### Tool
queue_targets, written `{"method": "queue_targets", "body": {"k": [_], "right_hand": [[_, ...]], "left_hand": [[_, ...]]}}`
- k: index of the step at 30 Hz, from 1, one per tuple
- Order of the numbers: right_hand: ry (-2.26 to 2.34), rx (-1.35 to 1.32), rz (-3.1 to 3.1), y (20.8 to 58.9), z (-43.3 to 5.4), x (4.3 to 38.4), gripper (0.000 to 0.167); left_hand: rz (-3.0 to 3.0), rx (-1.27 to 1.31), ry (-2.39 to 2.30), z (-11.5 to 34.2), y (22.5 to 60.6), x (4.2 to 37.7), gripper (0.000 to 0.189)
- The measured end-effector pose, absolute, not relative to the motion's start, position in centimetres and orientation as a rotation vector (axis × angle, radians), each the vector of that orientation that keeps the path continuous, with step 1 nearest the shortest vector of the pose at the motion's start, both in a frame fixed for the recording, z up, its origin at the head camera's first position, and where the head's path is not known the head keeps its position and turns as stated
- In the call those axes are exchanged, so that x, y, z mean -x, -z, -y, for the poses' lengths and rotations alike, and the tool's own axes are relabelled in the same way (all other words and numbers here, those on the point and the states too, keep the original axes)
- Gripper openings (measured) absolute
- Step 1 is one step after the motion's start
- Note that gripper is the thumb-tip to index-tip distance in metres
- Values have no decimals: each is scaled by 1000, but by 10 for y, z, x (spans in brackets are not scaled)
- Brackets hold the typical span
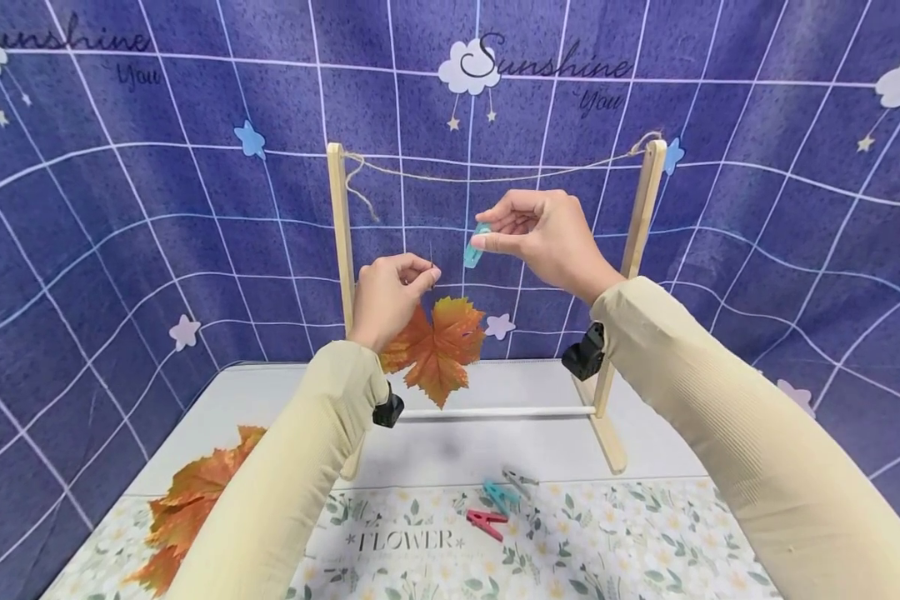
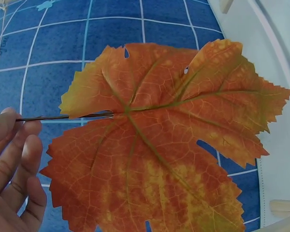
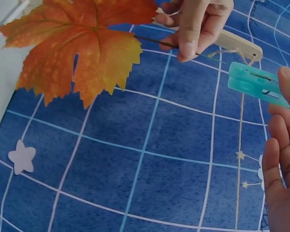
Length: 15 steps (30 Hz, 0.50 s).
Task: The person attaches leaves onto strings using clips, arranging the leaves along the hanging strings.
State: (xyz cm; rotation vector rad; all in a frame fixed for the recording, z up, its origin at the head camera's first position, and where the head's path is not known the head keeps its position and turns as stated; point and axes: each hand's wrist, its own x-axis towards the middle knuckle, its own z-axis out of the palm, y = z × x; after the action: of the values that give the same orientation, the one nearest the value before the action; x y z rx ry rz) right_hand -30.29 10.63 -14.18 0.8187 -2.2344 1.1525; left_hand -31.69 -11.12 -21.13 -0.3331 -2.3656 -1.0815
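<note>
So, far left there's a bunch of orange leaves [image 1: 195,500] on the bench [image 1: 555,450], partly hidden behind a sleeve. Next comes the left post [image 1: 341,217] of a wooden stand, with a loose twine end [image 1: 361,197] dangling off its top. Then the left hand [image 1: 390,300], thumb and fingertips pinching the thin stem [image 2: 43,118] of an orange leaf [image 1: 441,346], which hangs in the air below the twine line [image 1: 457,178], clear of it. That skinny stem is my main worry: it's pinched near its tip, so it could roll between the fingers and let the leaf spin or drop. Just right of that is a teal clip [image 1: 472,253], pinched in the right hand [image 1: 551,237], also up in the air. Can't tell if its jaws are parted. If the thumb sits off-centre, I reckon it could pop out when squeezed, or bite crooked. Lower down, 3 spares lie on the bench: a red clip [image 1: 487,523], a second teal clip [image 1: 501,497] and a grey clip [image 1: 521,478]. Last, the right post [image 1: 648,196]: the line sags between the 2 posts, so a hard tug might make it bounce or loosen a knot imo.
</note>
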Motion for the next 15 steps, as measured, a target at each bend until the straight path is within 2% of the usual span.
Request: {"method": "queue_targets", "body": {"k": [8, 15], "right_hand": [[-1175, -803, 2207, 129, -102, 309, 21], [-1174, -755, 2169, 112, -96, 316, 18]], "left_hand": [[2347, 338, 1050, 108, 198, 324, 24], [2356, 241, 1020, 104, 184, 332, 27]]}}
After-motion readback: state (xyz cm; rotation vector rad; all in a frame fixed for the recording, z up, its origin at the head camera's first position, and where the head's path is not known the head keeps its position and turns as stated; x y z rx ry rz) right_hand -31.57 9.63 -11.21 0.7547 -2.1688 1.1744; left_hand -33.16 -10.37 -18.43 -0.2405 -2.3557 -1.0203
